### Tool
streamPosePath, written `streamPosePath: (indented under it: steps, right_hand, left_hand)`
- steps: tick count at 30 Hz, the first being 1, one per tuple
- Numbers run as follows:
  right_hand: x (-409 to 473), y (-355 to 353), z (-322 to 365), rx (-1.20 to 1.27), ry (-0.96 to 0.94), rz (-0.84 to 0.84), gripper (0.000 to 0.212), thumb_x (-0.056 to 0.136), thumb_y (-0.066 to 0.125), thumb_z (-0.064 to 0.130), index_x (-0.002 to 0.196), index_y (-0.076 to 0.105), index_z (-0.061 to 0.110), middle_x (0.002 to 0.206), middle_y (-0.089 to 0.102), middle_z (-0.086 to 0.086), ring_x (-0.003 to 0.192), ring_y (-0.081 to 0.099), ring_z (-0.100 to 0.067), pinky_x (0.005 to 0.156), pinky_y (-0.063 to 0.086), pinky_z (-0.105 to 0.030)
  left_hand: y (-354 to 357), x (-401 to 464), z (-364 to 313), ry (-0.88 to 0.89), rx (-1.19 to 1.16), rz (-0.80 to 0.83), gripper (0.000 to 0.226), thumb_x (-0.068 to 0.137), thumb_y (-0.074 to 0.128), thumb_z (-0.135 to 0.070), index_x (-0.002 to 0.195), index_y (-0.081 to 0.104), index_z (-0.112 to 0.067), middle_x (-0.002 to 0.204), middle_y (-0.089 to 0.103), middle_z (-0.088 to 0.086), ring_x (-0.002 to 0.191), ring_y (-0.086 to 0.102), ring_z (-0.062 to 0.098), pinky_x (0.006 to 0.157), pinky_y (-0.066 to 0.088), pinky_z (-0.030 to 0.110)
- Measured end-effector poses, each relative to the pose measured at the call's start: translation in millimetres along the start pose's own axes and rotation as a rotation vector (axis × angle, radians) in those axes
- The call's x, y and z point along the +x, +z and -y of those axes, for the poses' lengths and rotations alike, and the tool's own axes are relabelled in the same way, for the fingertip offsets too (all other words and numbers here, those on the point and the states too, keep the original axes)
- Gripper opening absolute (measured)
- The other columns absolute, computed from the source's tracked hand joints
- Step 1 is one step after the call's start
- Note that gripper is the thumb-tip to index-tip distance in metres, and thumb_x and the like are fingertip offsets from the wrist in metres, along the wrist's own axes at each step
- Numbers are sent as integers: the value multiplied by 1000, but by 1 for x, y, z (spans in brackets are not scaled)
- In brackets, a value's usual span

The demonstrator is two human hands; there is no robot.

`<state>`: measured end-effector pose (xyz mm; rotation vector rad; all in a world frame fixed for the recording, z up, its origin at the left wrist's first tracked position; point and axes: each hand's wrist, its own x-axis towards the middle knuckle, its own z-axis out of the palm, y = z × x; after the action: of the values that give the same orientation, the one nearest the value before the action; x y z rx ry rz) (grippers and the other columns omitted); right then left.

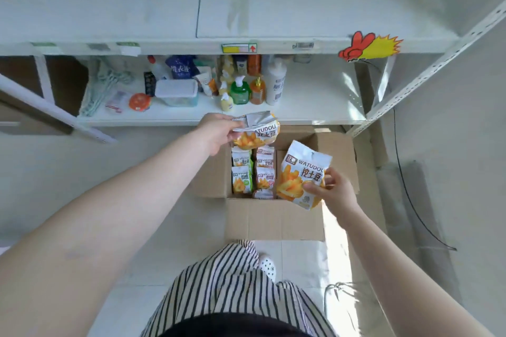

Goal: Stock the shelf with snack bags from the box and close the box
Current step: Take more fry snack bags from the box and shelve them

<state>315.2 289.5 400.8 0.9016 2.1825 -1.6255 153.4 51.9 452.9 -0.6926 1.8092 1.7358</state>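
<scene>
Left hand [216, 131] pinching one snack bag [257, 131], right hand [332, 189] gripping another [297, 175], both lifting above open box [273, 219] for shelving

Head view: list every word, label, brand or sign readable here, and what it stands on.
"WATUDOU": white and orange snack bag held in the right hand.
"WATUDOU", first letter partly hidden: crumpled snack bag in the left hand.
Red arrow, no words: yellow shelf-edge tag.
Boxed bags, bottle labels: too small or blurred.
</scene>
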Motion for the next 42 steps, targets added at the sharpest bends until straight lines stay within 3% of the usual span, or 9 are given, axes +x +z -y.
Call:
streamPosePath:
  steps: [6,12,18,22,28,34,36,39,42]
  right_hand:
    - [-25,34,51,-86,-144,25,32,73,85,12,93,61,16,82,60,4,84,64,-26,83,57,-49]
    - [-33,85,87,-179,-245,24,38,73,86,21,102,63,17,87,61,1,84,59,-20,68,49,-30]
    - [-44,177,119,-233,-262,52,36,71,87,24,98,65,24,101,72,-6,94,68,-27,81,57,-41]
    - [-56,243,141,-230,-277,49,43,73,86,25,109,65,14,105,70,-12,91,64,-24,75,54,-33]
    - [-57,313,175,-204,-263,41,53,70,86,37,112,62,18,112,65,-12,103,65,-32,80,55,-41]
    - [-38,345,239,-180,-320,17,45,74,85,27,110,62,14,105,65,-10,93,66,-26,66,54,-31]
    - [-25,351,263,-197,-363,15,43,74,85,26,109,62,15,102,66,-8,86,64,-21,63,51,-23]
    - [5,356,300,-183,-406,17,41,73,86,23,105,63,12,93,65,-7,82,62,-30,67,56,-32]
    - [31,362,338,-164,-419,22,45,74,85,19,108,58,5,88,55,-4,79,61,-26,43,47,-19]
  left_hand:
    - [-64,-42,-25,74,-56,-37,40,79,73,-1,117,58,3,116,63,13,82,65,14,53,52,13]
    - [-146,-49,-39,99,-74,-59,13,81,69,4,88,59,-1,105,62,13,77,63,16,54,54,15]
    - [-261,-43,-61,109,-48,-31,14,81,69,4,86,58,-3,90,63,9,73,63,14,54,54,15]
    - [-340,-38,-83,144,7,-27,11,83,68,1,79,60,-5,79,62,6,68,61,12,66,57,17]
    - [-416,-20,-116,150,-16,-25,27,82,70,-1,108,62,4,89,64,8,71,63,13,65,56,18]
    - [-444,5,-164,182,-68,-29,11,80,71,1,83,61,-1,87,64,10,72,65,14,59,55,16]
    - [-448,17,-182,187,-63,-39,11,79,72,0,85,63,-1,91,66,11,74,65,15,58,53,15]
    - [-454,37,-212,210,-64,-52,18,80,72,-1,96,64,2,93,66,11,73,64,14,55,52,14]
    - [-456,55,-240,236,-71,-73,11,80,72,-1,88,65,1,89,66,10,72,64,14,55,52,14]
